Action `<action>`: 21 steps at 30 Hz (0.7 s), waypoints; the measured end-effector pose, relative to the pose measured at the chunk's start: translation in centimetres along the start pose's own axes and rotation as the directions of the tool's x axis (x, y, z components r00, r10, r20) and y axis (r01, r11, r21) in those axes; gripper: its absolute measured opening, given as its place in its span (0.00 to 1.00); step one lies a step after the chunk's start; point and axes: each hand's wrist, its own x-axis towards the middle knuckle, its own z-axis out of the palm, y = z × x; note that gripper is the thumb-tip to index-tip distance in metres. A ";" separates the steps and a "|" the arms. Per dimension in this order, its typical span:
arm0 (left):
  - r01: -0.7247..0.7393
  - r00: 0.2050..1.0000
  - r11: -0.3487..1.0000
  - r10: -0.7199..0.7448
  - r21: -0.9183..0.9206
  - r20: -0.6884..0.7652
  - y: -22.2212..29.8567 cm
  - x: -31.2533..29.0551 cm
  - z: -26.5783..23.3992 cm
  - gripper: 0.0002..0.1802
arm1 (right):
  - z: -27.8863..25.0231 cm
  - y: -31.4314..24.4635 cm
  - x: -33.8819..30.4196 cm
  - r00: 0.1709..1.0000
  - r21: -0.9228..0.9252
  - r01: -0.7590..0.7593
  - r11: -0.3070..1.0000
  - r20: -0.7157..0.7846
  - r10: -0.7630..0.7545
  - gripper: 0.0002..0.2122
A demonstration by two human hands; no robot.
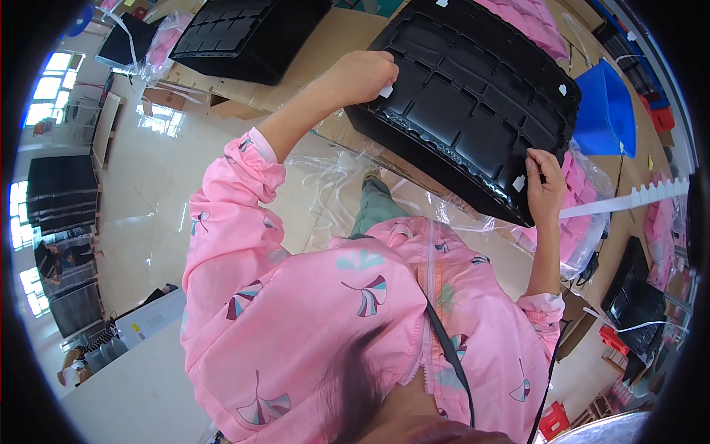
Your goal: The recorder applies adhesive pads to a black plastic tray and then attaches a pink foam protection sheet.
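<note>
A large black plastic crate-like box (473, 103) lies in front of me, its ribbed, moulded face turned up. My left hand (364, 76) is closed at its left corner, and a small white tab (386, 92) sticks out just below the curled fingers. At the near right corner, my right hand (546, 183) has its fingers bent and pressed together over the edge. Whatever they may hold is hidden. Beside those fingers another white tab (520, 183) sits on the black surface, with a similar tab (562, 90) at the far right corner.
A second black box (248, 33) stands on the cardboard-topped table (318, 44) at the left. To the right are a blue bin (605, 111), pink moulded pieces in clear plastic (573, 203) and a white toothed strip (636, 198). Clear film (333, 174) hangs near my legs.
</note>
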 end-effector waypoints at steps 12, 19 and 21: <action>-0.115 0.983 0.992 0.122 0.058 -0.137 0.2 -1.7 0.5 0.05 | 0.1 -0.2 -0.7 1.000 0.015 0.015 1.000 -0.001 -0.015 0.05; -0.123 0.990 0.991 0.125 0.048 -0.063 -0.2 -1.1 0.3 0.05 | 0.3 -0.5 -0.6 0.999 0.002 0.051 0.999 -0.001 -0.051 0.05; -0.149 0.988 0.989 0.150 0.012 -0.024 -0.2 -1.3 -0.3 0.06 | 0.2 -0.4 -0.7 0.999 0.004 0.046 0.999 -0.002 -0.046 0.05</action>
